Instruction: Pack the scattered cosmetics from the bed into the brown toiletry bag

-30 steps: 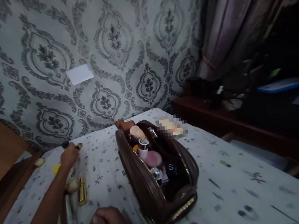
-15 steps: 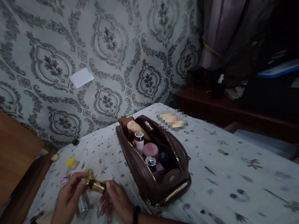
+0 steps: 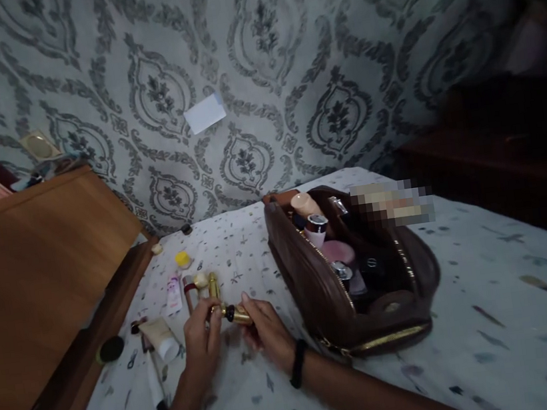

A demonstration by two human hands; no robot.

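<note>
1. The brown bag's (image 3: 300, 282) tall side blocks low travel rightward from the right hand (image 3: 268, 327)
2. Its unzipped mouth admits a reach from above, tighter on the left where bottles and jars crowd
3. Left of the left hand (image 3: 203, 332), the cream tube (image 3: 158, 338) obstructs a low sweep
4. A gold bottle (image 3: 213, 285) obstructs low forward passage
5. Open cloth (image 3: 238, 240) runs between the yellow-lidded jar (image 3: 182, 260) and the bag

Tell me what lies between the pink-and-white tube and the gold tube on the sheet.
In the head view, a slim item with a red band and a small cream-coloured round one.
</note>
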